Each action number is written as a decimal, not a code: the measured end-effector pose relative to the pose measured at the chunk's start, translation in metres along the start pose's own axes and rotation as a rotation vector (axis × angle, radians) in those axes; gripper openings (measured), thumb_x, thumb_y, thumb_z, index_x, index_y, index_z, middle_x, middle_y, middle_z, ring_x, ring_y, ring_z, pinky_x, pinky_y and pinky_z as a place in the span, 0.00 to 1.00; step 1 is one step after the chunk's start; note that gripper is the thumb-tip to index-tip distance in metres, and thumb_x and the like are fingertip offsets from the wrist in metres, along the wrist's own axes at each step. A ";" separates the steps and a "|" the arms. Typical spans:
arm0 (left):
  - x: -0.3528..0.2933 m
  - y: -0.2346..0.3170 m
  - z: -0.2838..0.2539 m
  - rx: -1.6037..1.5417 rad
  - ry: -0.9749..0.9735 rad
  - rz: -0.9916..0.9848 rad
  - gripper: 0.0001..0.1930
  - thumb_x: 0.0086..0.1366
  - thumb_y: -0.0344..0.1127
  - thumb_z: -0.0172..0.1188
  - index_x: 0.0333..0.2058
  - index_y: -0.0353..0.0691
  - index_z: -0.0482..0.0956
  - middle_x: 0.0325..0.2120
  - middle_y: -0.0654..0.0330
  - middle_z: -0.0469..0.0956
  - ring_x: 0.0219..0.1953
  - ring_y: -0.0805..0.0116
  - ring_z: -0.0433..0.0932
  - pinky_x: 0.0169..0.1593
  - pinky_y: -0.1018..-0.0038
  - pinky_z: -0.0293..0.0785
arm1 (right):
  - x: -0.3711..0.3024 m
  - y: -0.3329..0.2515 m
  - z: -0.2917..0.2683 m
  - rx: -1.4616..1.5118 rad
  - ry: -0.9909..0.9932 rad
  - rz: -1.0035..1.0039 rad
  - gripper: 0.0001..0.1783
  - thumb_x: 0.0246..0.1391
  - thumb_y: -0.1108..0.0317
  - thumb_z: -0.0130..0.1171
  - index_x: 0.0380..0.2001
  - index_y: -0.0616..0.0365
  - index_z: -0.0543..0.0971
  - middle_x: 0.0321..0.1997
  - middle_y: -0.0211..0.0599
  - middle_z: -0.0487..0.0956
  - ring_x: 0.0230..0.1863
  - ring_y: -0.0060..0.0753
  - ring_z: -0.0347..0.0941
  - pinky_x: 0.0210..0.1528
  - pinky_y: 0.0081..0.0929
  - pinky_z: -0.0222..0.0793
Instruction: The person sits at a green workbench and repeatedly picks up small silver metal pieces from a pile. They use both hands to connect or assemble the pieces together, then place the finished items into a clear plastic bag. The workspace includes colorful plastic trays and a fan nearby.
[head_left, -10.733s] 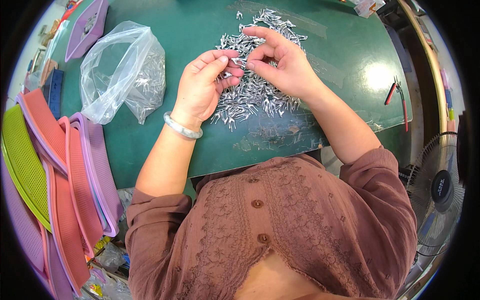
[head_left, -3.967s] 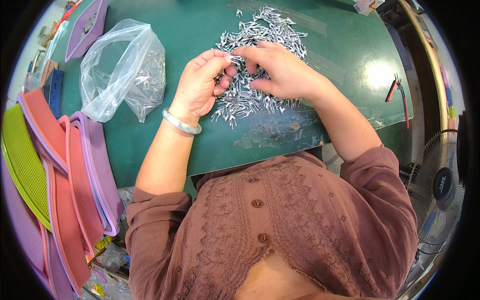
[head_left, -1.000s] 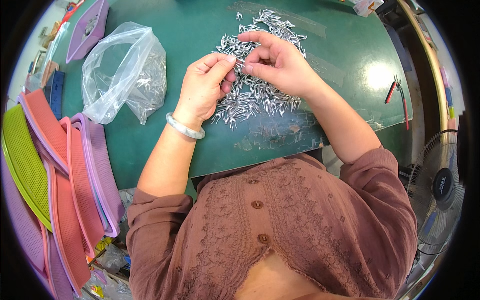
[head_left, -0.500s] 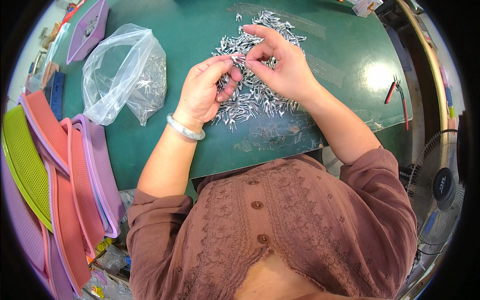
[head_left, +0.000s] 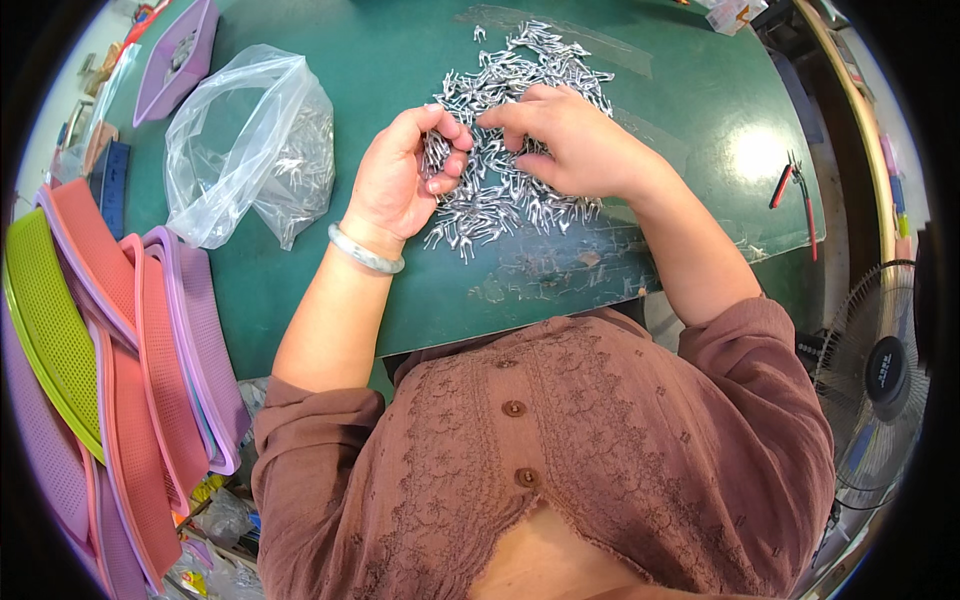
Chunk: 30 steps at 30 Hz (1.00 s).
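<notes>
A heap of small silvery forked metal pieces point(head_left: 485, 215) lies on the green table. My left hand point(head_left: 390, 180), with a pale bangle point(head_left: 365, 251) at the wrist, is at the heap's left side. Its fingers are curled around several of these metal pieces point(head_left: 435, 153). Over the heap's middle is my right hand point(head_left: 580, 145), palm down, index finger reaching left and thumb apart from it. Nothing shows between that finger and thumb; the other fingertips are partly hidden.
A clear plastic bag point(head_left: 205, 195) with more metal pieces stands at the left, near a purple tray point(head_left: 155, 90). Stacked perforated baskets point(head_left: 120, 270) crowd the table's left side. Red-handled pliers point(head_left: 781, 185) lie at the right edge, with a fan point(head_left: 885, 368) beyond.
Both hands held a metal piece between them at the fingertips. They have parted: my left fingers now curl over pieces, and my right hand has dropped down over the heap.
</notes>
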<state>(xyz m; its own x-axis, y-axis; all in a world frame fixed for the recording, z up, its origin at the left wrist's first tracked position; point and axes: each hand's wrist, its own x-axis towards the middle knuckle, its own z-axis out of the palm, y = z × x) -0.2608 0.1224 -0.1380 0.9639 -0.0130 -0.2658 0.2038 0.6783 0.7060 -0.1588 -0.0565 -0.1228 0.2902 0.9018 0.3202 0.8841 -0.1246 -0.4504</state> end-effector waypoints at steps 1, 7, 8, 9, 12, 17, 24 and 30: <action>0.001 -0.001 -0.001 0.015 0.009 -0.002 0.09 0.63 0.36 0.46 0.30 0.37 0.70 0.25 0.61 0.70 0.20 0.77 0.65 0.17 0.87 0.57 | -0.001 0.000 0.000 -0.027 -0.014 -0.023 0.19 0.40 0.75 0.53 0.41 0.58 0.73 0.22 0.37 0.74 0.32 0.41 0.71 0.35 0.36 0.66; -0.002 -0.001 0.006 0.181 0.072 0.008 0.06 0.61 0.32 0.49 0.32 0.36 0.71 0.23 0.63 0.70 0.19 0.79 0.65 0.16 0.88 0.56 | 0.000 0.002 0.005 0.118 0.044 0.106 0.21 0.41 0.80 0.54 0.44 0.59 0.72 0.24 0.30 0.74 0.29 0.29 0.70 0.34 0.26 0.66; -0.002 -0.002 0.006 0.196 0.078 0.007 0.06 0.61 0.32 0.50 0.32 0.36 0.71 0.23 0.64 0.70 0.19 0.80 0.64 0.16 0.89 0.56 | 0.001 0.002 0.005 0.243 0.079 0.156 0.21 0.43 0.80 0.54 0.44 0.60 0.72 0.25 0.29 0.74 0.29 0.26 0.71 0.33 0.24 0.66; -0.002 -0.002 0.007 0.217 0.090 -0.007 0.06 0.61 0.31 0.50 0.33 0.35 0.72 0.22 0.64 0.70 0.19 0.81 0.64 0.16 0.89 0.55 | 0.001 0.002 0.005 0.367 0.114 0.206 0.20 0.44 0.80 0.54 0.45 0.61 0.71 0.26 0.29 0.75 0.29 0.24 0.71 0.33 0.22 0.67; -0.003 -0.002 0.011 0.274 0.108 -0.042 0.07 0.60 0.31 0.51 0.35 0.34 0.72 0.22 0.65 0.70 0.17 0.82 0.64 0.15 0.89 0.54 | 0.003 0.000 0.002 0.807 0.157 0.354 0.19 0.48 0.79 0.53 0.46 0.64 0.69 0.29 0.29 0.75 0.30 0.19 0.71 0.33 0.18 0.69; -0.006 -0.004 0.014 0.339 0.029 -0.072 0.08 0.61 0.32 0.50 0.35 0.34 0.73 0.21 0.65 0.70 0.17 0.82 0.64 0.14 0.89 0.53 | 0.004 -0.008 -0.002 1.145 0.223 0.475 0.21 0.49 0.78 0.54 0.48 0.65 0.68 0.31 0.31 0.76 0.30 0.21 0.73 0.34 0.18 0.70; -0.006 -0.003 0.014 0.259 -0.043 -0.138 0.08 0.62 0.33 0.49 0.33 0.34 0.73 0.21 0.65 0.70 0.16 0.82 0.63 0.14 0.89 0.53 | 0.005 -0.008 0.002 1.156 0.275 0.477 0.21 0.48 0.78 0.54 0.48 0.65 0.68 0.30 0.31 0.76 0.29 0.21 0.72 0.33 0.18 0.69; -0.006 -0.002 0.011 0.226 -0.019 -0.131 0.08 0.62 0.33 0.49 0.32 0.34 0.73 0.20 0.65 0.70 0.16 0.82 0.63 0.14 0.89 0.53 | 0.003 -0.008 0.004 1.115 0.258 0.451 0.20 0.50 0.77 0.53 0.48 0.64 0.68 0.32 0.32 0.76 0.30 0.20 0.71 0.36 0.19 0.70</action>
<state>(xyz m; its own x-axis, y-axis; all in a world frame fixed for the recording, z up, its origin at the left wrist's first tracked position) -0.2654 0.1129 -0.1299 0.9293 -0.1057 -0.3539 0.3585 0.4886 0.7955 -0.1661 -0.0509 -0.1217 0.6646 0.7455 0.0503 -0.0735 0.1323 -0.9885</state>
